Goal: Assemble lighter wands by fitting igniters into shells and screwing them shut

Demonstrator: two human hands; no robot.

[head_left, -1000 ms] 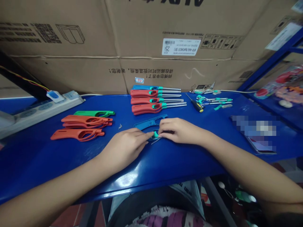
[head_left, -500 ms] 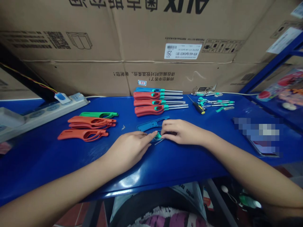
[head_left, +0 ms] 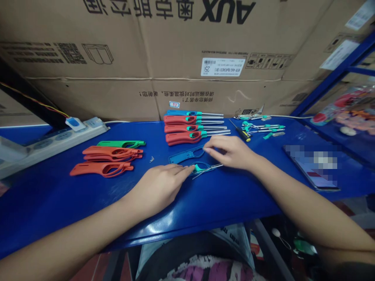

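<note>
My left hand [head_left: 164, 183] rests low on the table, its fingers stretched over the handle of a blue lighter half and holding it down. Most of that handle is hidden beneath them. Beyond my fingertips show its green trigger [head_left: 199, 168], thin wires and a metal tube [head_left: 216, 166] pointing right. Just behind lies a second blue half shell [head_left: 185, 155], hollow side up. My right hand [head_left: 230, 150] is closed at this shell's front end, thumb and forefinger pinching its tip; the tip itself is covered by the fingers.
Assembled lighters [head_left: 183, 128] lie stacked at the back. Orange shells [head_left: 101, 168] and a green shell [head_left: 117, 143] are on the left, near small screws [head_left: 151, 159] and a power strip [head_left: 63, 136]. A screwdriver [head_left: 243, 133], trigger assemblies [head_left: 263, 128] and a phone [head_left: 312, 168] lie right.
My right hand has moved from the green trigger, up and right, to the front of the loose blue shell. The metal tube now shows. My left hand has stayed nearly in place.
</note>
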